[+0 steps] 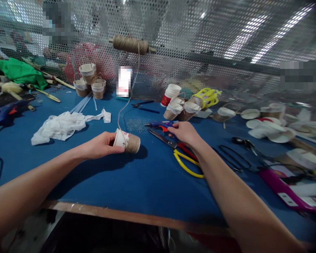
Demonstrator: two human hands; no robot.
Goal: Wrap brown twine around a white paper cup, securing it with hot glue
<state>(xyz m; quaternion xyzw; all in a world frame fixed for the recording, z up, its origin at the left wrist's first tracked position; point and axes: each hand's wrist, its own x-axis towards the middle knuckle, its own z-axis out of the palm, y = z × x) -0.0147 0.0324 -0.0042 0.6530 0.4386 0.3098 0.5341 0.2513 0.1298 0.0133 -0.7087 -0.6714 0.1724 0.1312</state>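
Note:
My left hand is closed around a paper cup tipped on its side above the table, its base toward the right. Jute twine is wound around the base half of the cup, and the strand runs up to a spool. My right hand is closed on a blue glue gun with an orange trigger, its nozzle pointing left; the fingers are partly hidden. Scissors with red and yellow handles lie just under my right hand and wrist.
Twine-wrapped cups are stacked at the back left, near crumpled white fabric. Pliers, stacked paper cups and more wrapped cups stand along the back. A magenta device and cables lie at right. Perforated metal rises behind.

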